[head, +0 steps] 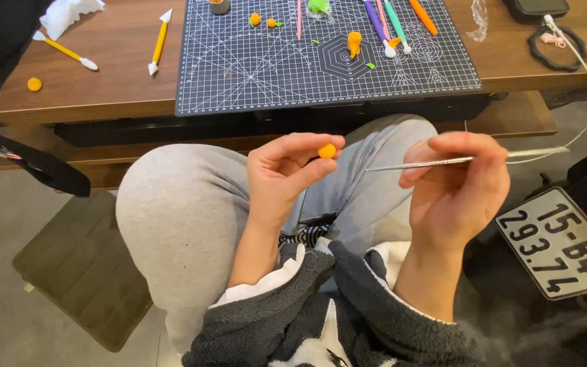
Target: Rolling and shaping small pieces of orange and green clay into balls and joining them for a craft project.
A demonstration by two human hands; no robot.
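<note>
Soft, even indoor light; faint shadows (under the table [69, 109]); sharp focus; slight wide-angle bending at edges.

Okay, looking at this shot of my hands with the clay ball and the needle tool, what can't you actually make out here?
Head view, the only one:
- Clay ball: its far side is hidden by the left hand fingertips pinching it.
- Needle tool: its middle is covered by the right hand.
- Tools at the mat top: cut off by the frame edge.
- Small green bits on the mat: too small to identify.

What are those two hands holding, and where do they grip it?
The left hand pinches a small orange clay ball between thumb and fingertips. The right hand grips a thin silver metal needle tool around its middle, point toward the ball.
</note>
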